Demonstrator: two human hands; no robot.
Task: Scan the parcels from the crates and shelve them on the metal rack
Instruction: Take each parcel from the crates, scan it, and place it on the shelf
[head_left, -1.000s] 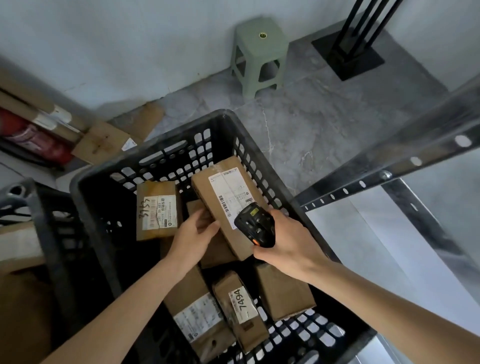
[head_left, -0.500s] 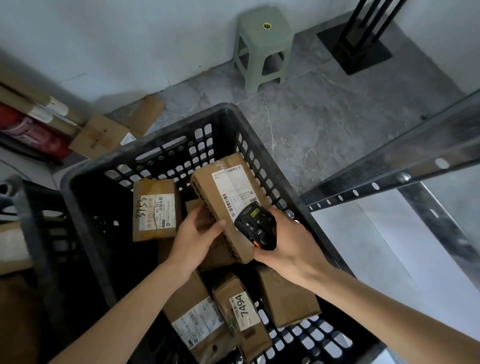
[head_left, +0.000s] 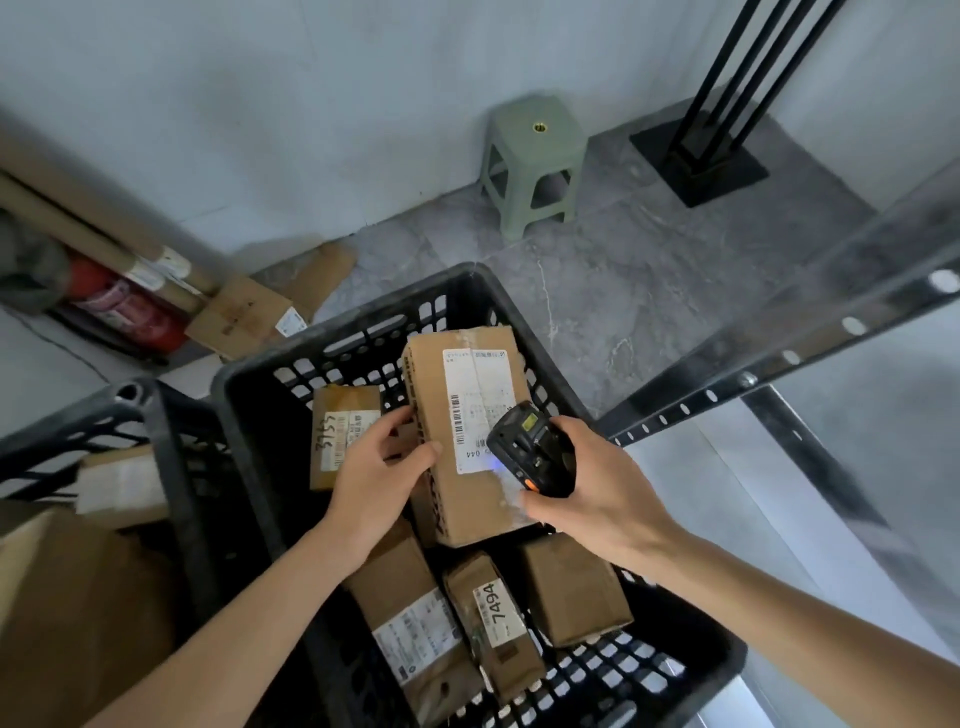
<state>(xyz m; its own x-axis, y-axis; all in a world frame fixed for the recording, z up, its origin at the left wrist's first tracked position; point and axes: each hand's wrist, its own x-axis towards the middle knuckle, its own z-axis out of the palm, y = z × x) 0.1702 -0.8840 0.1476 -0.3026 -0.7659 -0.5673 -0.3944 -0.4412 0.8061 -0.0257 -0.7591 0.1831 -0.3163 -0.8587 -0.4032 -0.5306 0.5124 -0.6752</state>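
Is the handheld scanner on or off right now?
On: the scanner in the right hand shows a lit screen and blue glow.

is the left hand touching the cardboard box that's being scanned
Touching. The head view shows the left hand gripping the cardboard box by its left edge, thumb on the side face.

- My left hand (head_left: 382, 475) holds a box (head_left: 467, 436) over the crate (head_left: 249, 415); my right hand (head_left: 597, 486) holds the scanner (head_left: 530, 449) at its right side.
- More parcels (head_left: 571, 590) lie in the crate below.
- The rack (head_left: 779, 358) stands right, a stool (head_left: 532, 166) behind.
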